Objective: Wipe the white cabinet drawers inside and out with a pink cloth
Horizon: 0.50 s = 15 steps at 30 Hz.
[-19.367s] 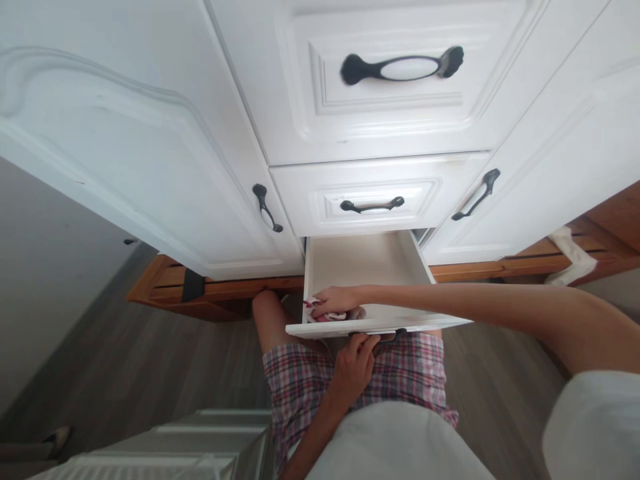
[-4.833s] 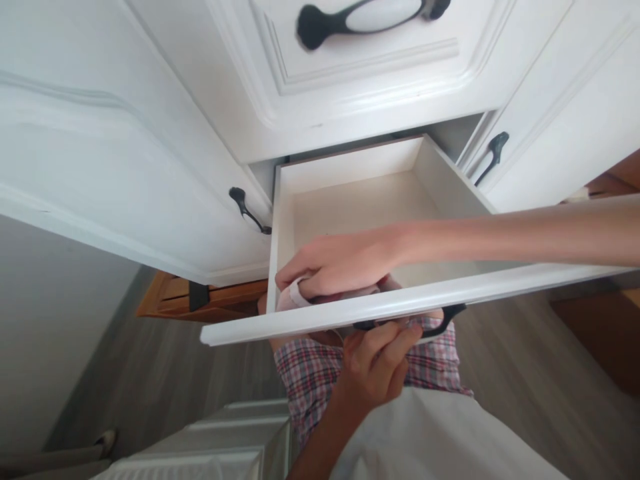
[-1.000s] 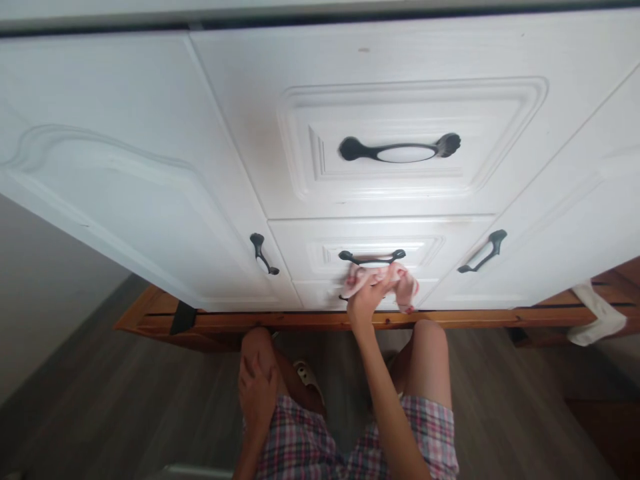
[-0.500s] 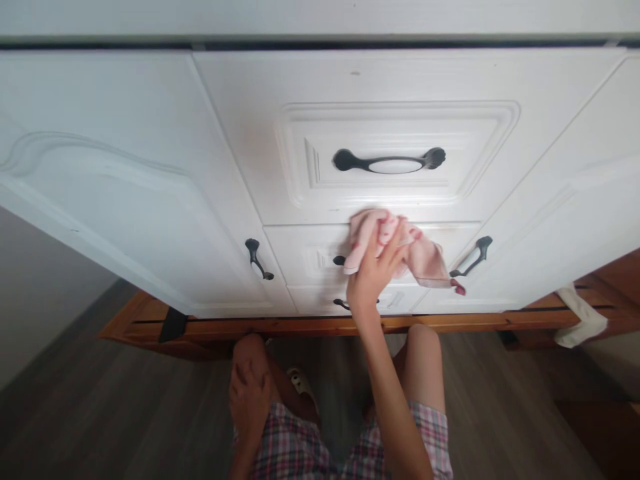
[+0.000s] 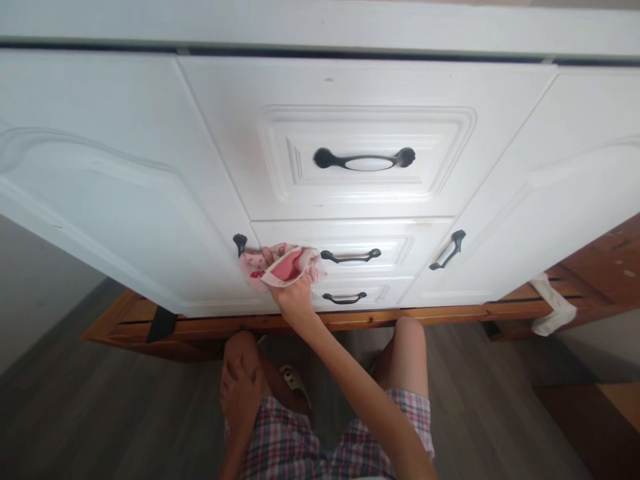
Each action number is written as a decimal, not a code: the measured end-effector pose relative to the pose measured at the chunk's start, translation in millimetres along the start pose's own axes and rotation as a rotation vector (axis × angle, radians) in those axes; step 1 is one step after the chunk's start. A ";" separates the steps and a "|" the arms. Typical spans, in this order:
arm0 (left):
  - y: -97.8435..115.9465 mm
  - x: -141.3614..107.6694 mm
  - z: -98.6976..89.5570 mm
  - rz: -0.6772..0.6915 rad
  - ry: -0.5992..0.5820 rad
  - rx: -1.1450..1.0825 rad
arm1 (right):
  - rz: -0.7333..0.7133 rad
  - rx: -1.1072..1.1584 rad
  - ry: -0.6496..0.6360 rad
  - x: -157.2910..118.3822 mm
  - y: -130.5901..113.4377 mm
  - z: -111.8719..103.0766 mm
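Observation:
My right hand (image 5: 295,299) grips a bunched pink and white cloth (image 5: 285,265) against the front of a white cabinet (image 5: 210,180). The cloth lies at the left side of the middle drawer, partly over the left door's handle (image 5: 240,244), and it hides most of my fingers. Just right of it is the black handle of the middle drawer (image 5: 351,257). My left hand (image 5: 240,387) rests on my left knee with its fingers spread, holding nothing.
An upper drawer handle (image 5: 365,160), a lower drawer handle (image 5: 345,298) and a right door handle (image 5: 449,251) stick out. The cabinet stands on a wooden base (image 5: 360,320). A white cloth (image 5: 554,307) hangs over it at right. A shoe (image 5: 295,385) shows between my legs.
My right hand has moved the cloth left across the drawer front, uncovering the middle drawer's handle. The view has shifted slightly. My left hand stays on the knee.

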<state>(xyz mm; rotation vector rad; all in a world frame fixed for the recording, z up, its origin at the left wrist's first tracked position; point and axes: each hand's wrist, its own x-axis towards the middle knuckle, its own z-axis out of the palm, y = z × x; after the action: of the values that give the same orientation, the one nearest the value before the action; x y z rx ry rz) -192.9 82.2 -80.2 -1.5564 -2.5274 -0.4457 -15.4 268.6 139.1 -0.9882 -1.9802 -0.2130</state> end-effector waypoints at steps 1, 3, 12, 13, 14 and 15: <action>-1.4 -0.1 0.4 0.008 -0.003 -0.005 | 0.003 0.030 -0.004 -11.9 4.4 11.4; -4.7 0.1 1.7 0.022 -0.011 -0.019 | 0.113 0.060 0.016 -39.5 20.0 28.3; -15.7 2.3 10.3 0.059 -0.014 -0.022 | 0.472 -0.124 0.297 -133.6 124.5 -55.1; -14.8 2.3 9.2 0.061 -0.013 -0.027 | 0.532 -0.147 0.381 -137.9 134.3 -73.7; -13.4 2.1 7.4 0.059 -0.013 -0.032 | 0.585 -0.158 0.457 -142.3 142.7 -91.6; -11.6 1.9 5.2 0.055 -0.016 -0.036 | 0.631 -0.146 0.530 -147.6 149.5 -108.4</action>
<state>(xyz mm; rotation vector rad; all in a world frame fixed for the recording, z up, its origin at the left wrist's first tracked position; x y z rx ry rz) -203.9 80.6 -86.7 -1.6440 -2.4945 -0.4759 203.1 232.6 56.5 -1.4273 -1.1257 -0.2356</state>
